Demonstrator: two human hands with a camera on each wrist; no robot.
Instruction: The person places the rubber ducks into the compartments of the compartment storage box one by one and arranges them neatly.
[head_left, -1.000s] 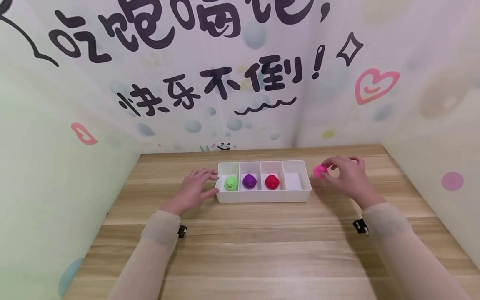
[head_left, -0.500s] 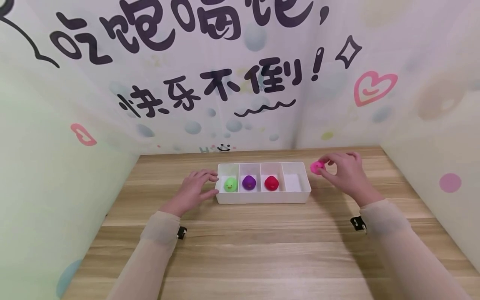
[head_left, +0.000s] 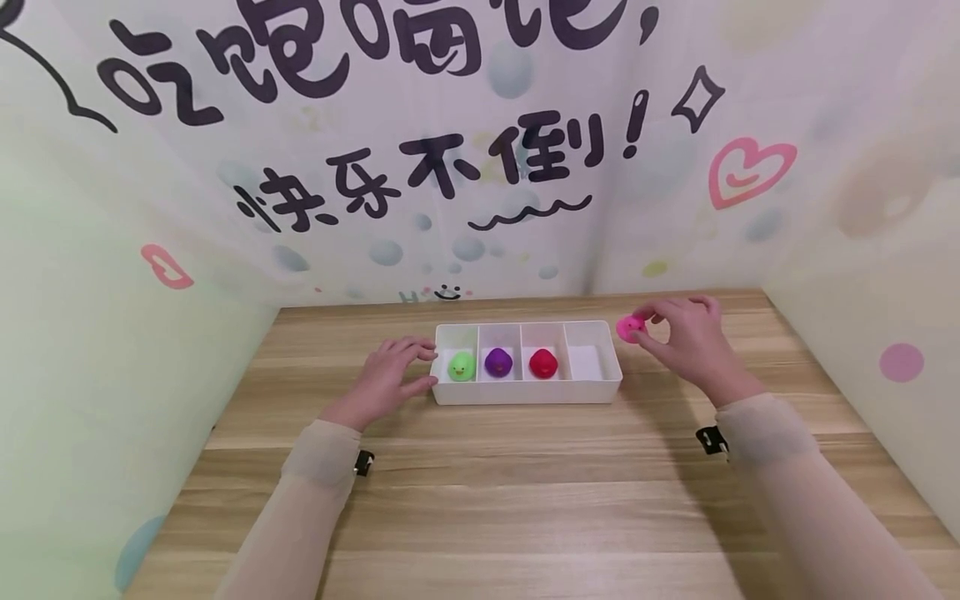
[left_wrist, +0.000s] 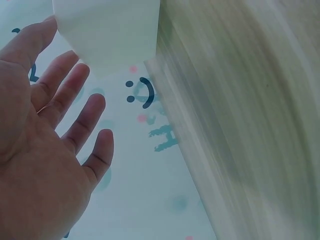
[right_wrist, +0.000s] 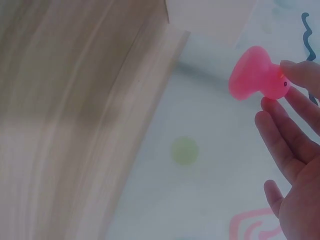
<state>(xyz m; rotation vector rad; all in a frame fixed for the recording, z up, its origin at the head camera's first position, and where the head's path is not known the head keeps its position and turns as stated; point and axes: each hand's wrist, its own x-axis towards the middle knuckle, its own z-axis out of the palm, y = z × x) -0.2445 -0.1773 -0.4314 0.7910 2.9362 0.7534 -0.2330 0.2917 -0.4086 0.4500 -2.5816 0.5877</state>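
A white tray [head_left: 525,393] with a row of compartments sits on the table. From the left, its compartments hold a green duck [head_left: 461,367], a purple duck [head_left: 498,363] and a red duck [head_left: 543,364]; the rightmost one has nothing in it. My left hand [head_left: 378,379] touches the tray's left end with thumb and fingertips, and the left wrist view shows its fingers loosely extended. Just beyond the tray's right end, my right hand [head_left: 688,340] pinches a pink rubber duck [right_wrist: 252,75] by its head, raised above the table.
The wood-grain table [head_left: 480,500] meets a printed back wall [head_left: 337,267] with dark lettering close behind the tray. Pale side walls [head_left: 885,308] rise at left and right.
My right hand has brought the pink duck a little left and up, closer to the tray's right end. The left hand and the tray keep their places.
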